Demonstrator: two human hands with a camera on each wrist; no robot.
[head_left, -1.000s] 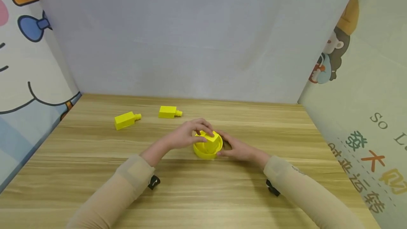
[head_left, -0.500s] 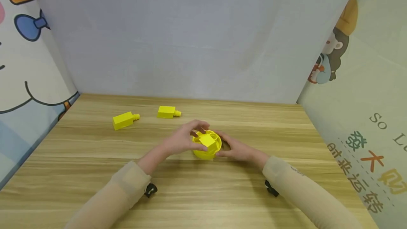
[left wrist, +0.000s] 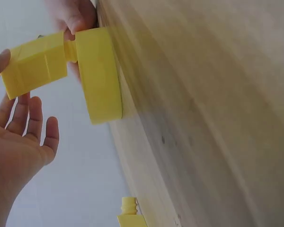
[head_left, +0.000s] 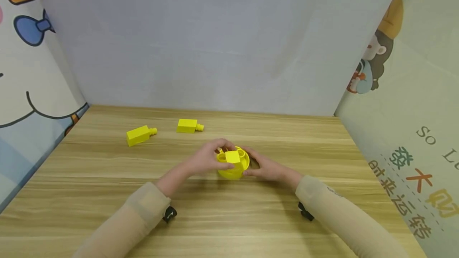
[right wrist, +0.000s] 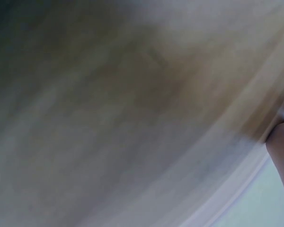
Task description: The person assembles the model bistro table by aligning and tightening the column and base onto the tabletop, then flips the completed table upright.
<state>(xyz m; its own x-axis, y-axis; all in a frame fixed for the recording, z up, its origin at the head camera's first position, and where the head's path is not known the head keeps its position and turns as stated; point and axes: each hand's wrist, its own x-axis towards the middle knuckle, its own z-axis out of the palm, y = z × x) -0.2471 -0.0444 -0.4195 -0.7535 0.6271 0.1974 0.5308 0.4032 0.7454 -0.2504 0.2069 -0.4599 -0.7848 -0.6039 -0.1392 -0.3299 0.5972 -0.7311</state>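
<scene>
Left hand [head_left: 209, 159], thumb and fingers pinching a yellow plastic-looking box-shaped bottle [head_left: 233, 158], neck-down and leaning slightly, at a round yellow plastic-looking dish [head_left: 231, 175] on the wood-grain bench [head_left: 229, 220], right hand [head_left: 267, 168] clasping the dish's wall; released at that tilt, the bottle might topple.

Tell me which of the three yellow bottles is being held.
The neck-down bottle at the round yellow holder: the left hand pinches it. The leftmost bottle and the middle bottle lie on their sides farther back on the table, untouched.
</scene>
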